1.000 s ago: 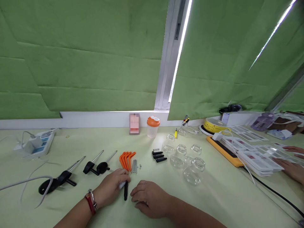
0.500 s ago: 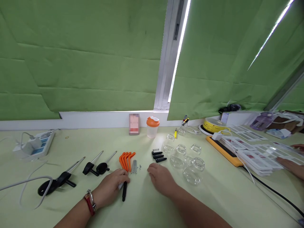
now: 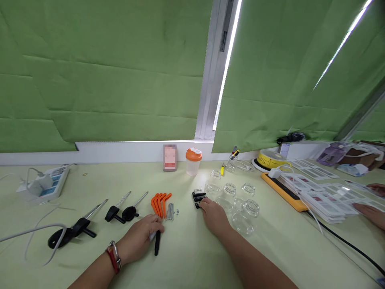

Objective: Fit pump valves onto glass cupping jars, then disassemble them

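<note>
My left hand point(image 3: 141, 236) rests on the table, its fingers closed round a short black rod-shaped piece point(image 3: 157, 243) with a whitish part mostly hidden under the fingers. My right hand point(image 3: 215, 216) has its fingertips pinched on the nearest of the small black plastic parts point(image 3: 198, 194), covering most of it. A small spring point(image 3: 197, 190) lies just behind these parts. Between the hands, orange bent levers point(image 3: 158, 202) sit in a row beside several long metal screws point(image 3: 170, 212) and tiny metal bits point(image 3: 177, 212).
Several clear glass jars point(image 3: 251, 208) stand right of my right hand. Black-handled pieces with metal rods point(image 3: 81, 224) lie at left near a white cable point(image 3: 60, 228). An orange-lidded cup point(image 3: 193, 162) is behind. Another person's hands point(image 3: 368, 212) are at far right by white frames point(image 3: 327, 206).
My right hand has moved forward and right from the bare table to the black parts, and its fingertips now close on the nearest one. My left hand stays put.
</note>
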Tool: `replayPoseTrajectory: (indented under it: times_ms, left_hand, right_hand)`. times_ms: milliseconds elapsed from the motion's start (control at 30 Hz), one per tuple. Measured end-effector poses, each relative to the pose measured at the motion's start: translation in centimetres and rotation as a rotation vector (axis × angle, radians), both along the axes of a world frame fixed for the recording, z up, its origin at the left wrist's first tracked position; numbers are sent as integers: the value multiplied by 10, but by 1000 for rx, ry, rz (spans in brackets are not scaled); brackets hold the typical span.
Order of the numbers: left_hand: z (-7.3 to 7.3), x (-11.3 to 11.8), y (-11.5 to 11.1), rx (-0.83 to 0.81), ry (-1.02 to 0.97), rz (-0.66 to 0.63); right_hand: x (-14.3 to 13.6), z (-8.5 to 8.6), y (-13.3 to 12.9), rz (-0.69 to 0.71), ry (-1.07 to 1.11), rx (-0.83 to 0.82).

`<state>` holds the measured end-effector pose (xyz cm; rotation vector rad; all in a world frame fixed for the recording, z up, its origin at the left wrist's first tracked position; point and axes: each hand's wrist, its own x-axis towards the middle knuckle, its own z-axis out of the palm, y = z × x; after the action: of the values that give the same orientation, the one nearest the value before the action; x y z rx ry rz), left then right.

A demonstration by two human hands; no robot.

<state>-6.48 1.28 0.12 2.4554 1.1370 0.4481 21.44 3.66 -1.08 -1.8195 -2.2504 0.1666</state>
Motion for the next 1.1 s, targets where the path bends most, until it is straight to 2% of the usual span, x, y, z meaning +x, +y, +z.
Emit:
replayPoseTrajectory:
  times_ms: [533, 700, 900, 1000, 1100]
  left_hand:
    - [3, -3, 0, -22, -44, 13]
    - [3, -4, 0, 89, -92, 28]
    - [1, 3, -7, 341, -145, 69]
    - [0, 12, -15, 395, -138, 37]
    - [-1, 23, -23, 373, -121, -21]
  right_hand:
    - [-10, -6, -10, 133, -7, 60]
    - [-12, -3, -12, 169, 17, 35]
    - [-17, 5, -23, 294, -14, -67]
    - [-22, 11, -32, 391, 99, -96]
    - [-27, 14, -41, 429, 387, -166]
